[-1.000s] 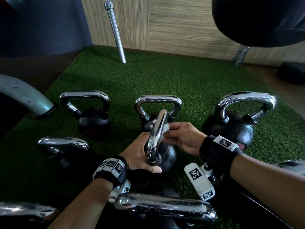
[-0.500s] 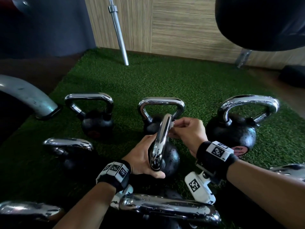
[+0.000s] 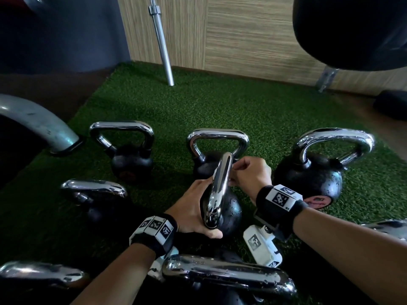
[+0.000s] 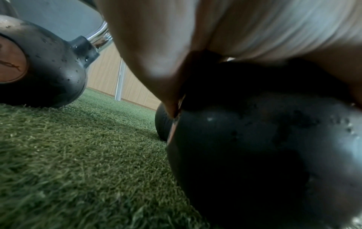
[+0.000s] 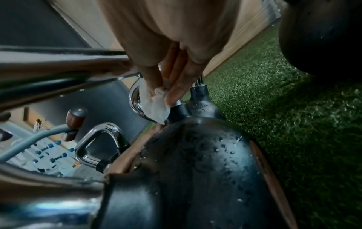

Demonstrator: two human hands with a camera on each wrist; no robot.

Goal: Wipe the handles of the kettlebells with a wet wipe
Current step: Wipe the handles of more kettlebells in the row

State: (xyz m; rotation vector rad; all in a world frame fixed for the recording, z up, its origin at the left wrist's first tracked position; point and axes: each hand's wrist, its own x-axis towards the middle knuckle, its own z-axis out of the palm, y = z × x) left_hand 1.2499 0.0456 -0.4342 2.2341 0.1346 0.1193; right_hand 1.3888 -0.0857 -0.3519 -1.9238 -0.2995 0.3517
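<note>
Clearly heavy and rigid, the kettlebell (image 3: 222, 208) at the frame's lower centre sits on the green turf (image 3: 220, 111), its beaded black body looking slippery. Better held low, where the left hand (image 3: 193, 208) cups it, fingers curled around the ball. Its chrome handle (image 3: 220, 186) rises upright. The right hand (image 3: 251, 172) pinches the soft, limp wet wipe (image 5: 154, 105) against that handle's far leg.
</note>
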